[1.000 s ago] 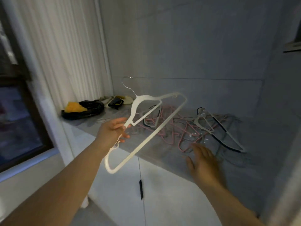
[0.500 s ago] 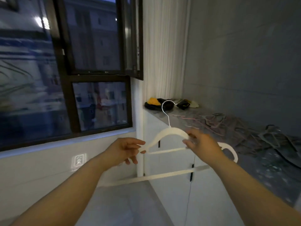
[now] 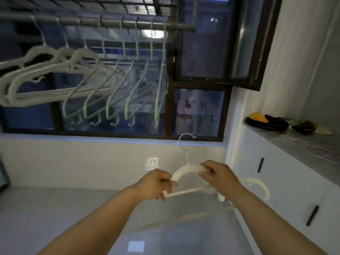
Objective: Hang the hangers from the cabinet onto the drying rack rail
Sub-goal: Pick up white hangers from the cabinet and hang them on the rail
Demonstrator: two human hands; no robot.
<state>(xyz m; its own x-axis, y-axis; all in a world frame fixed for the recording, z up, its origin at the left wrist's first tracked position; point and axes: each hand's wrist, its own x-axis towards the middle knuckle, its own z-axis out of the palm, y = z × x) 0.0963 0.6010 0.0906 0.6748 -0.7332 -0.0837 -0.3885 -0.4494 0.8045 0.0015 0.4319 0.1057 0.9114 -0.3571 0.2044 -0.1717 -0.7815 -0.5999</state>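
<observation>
A white hanger [image 3: 185, 171] with a metal hook pointing up is held low in front of me, below the window. My left hand [image 3: 156, 184] pinches its left shoulder end. My right hand [image 3: 219, 176] grips the top of its arch near the hook. The grey drying rack rail [image 3: 114, 22] runs across the upper left, well above and left of my hands. Several white hangers [image 3: 46, 70] and several green hangers [image 3: 128, 83] hang from it. The cabinet top [image 3: 303, 144] is at the right.
A dark window frame [image 3: 171, 89] fills the wall behind the rail. White cabinet doors with black handles [image 3: 260, 165] stand at the right. A black and yellow bundle [image 3: 266, 122] lies at the cabinet's far end. The floor below is pale tile.
I have turned left from the cabinet toward the window. My right hand has joined the left on the white hanger. The rail with its hung hangers has come into view.
</observation>
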